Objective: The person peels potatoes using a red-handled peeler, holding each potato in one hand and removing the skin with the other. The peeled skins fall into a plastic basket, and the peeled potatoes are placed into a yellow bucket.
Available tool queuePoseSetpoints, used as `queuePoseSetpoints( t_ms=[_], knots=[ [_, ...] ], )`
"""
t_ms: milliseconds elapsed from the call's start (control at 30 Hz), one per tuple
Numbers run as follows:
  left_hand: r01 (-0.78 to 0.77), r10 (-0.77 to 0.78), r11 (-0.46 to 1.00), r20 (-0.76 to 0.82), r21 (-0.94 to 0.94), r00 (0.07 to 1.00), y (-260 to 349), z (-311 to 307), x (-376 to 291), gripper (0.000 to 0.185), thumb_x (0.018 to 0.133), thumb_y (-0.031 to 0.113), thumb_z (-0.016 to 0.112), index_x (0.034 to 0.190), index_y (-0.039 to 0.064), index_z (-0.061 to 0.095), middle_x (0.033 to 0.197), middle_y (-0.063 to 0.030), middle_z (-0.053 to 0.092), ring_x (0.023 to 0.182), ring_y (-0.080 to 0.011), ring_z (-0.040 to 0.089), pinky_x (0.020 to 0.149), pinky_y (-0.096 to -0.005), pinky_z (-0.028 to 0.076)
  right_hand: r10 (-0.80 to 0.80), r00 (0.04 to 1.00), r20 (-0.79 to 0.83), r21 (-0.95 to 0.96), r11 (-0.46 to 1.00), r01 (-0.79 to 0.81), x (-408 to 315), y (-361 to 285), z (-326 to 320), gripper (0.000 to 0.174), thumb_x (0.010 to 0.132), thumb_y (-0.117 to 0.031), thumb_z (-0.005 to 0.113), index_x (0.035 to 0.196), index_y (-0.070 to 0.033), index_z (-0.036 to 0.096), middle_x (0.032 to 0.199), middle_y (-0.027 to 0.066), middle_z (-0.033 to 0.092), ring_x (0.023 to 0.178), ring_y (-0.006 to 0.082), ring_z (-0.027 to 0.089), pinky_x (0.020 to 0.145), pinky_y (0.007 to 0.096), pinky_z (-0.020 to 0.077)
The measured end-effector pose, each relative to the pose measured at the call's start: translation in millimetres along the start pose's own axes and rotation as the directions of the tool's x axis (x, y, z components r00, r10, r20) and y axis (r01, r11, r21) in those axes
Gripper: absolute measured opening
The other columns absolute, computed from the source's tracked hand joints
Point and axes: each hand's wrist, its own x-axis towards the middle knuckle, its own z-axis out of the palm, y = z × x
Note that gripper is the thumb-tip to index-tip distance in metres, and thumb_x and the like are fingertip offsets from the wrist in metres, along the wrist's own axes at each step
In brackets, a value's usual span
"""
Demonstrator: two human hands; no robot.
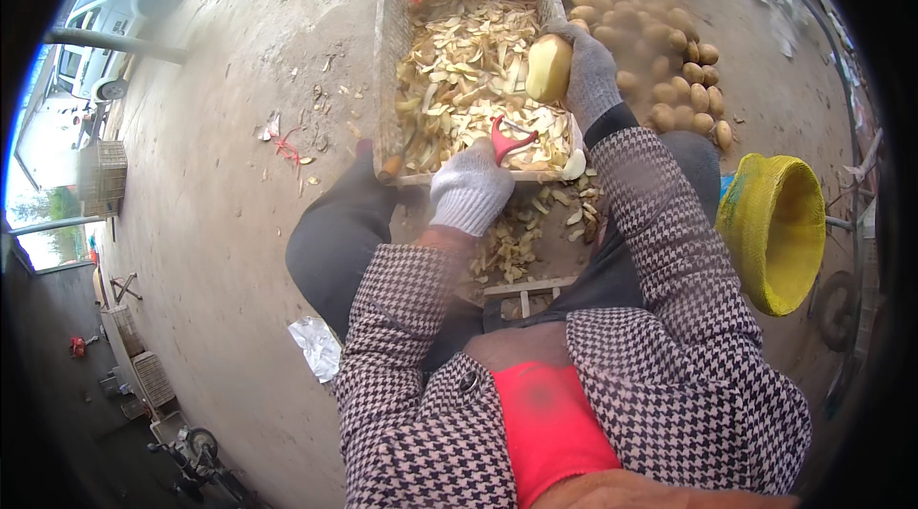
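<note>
My left hand (471,186), in a whitish knitted glove, grips a red Y-shaped peeler (510,141) over the near part of a plastic crate. My right hand (592,72), in a grey knitted glove, holds a large pale peeled potato (549,69) over the crate's right side. The peeler's head is below the potato in the picture, apart from it. The crate (386,64) holds a thick layer of potato peelings (466,57). Many unpeeled potatoes (699,97) lie on the ground beyond my right forearm.
A yellow woven sack (809,222) with its mouth open stands at the right. Fallen peelings (513,244) lie between my legs. Crumpled foil (315,349) and red string (288,149) lie at the left. A white vehicle (107,29) stands far left.
</note>
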Motion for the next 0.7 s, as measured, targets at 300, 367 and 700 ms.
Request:
queuePoseSetpoints(
  t_ms=[300, 367, 700],
  knots=[
    [-0.290, 0.272, 0.957, -0.398, 0.015, 0.876, 6.0, 11.6, 22.3, 0.025, 0.096, 0.025, 0.056, 0.110, 0.006, 0.065, 0.088, -0.0206, 0.072, 0.086, -0.0388, 0.073, 0.074, -0.0504, 0.055, -0.195, 0.980, 0.044, -0.253, 0.947, 0.199, -10.7, 10.0, 0.3, 0.027, 0.088, -0.023, 0.076, 0.103, -0.001, 0.071, 0.086, 0.0068, 0.067, 0.070, 0.0147, 0.064, 0.063, 0.0283, 0.0547],
    [-0.206, 0.197, 0.979, -0.232, -0.013, 0.953, 11.9, 7.1, 19.4, 0.028, 0.097, 0.027, 0.056, 0.116, 0.008, 0.064, 0.097, -0.0224, 0.074, 0.094, -0.0407, 0.073, 0.084, -0.0515, 0.055, -0.230, 0.973, 0.034, -0.249, 0.941, 0.232, -7.7, 5.7, -2.2, 0.027, 0.088, -0.022, 0.076, 0.103, -0.001, 0.071, 0.087, 0.0067, 0.067, 0.071, 0.0152, 0.064, 0.064, 0.0285, 0.0557],
    [-0.096, -0.004, 0.718, -0.142, -0.690, 0.990, 4.8, -2.6, 28.1, 0.028, 0.082, 0.021, 0.065, 0.107, 0.009, 0.071, 0.098, -0.0167, 0.074, 0.093, -0.0351, 0.071, 0.084, -0.0434, 0.054, -0.200, 0.873, 0.445, 0.163, 0.976, 0.141, 11.2, 8.8, -29.0, 0.019, 0.091, -0.020, 0.065, 0.101, -0.004, 0.069, 0.094, 0.0098, 0.071, 0.085, 0.0223, 0.070, 0.076, 0.0357, 0.0591]
  ],
)
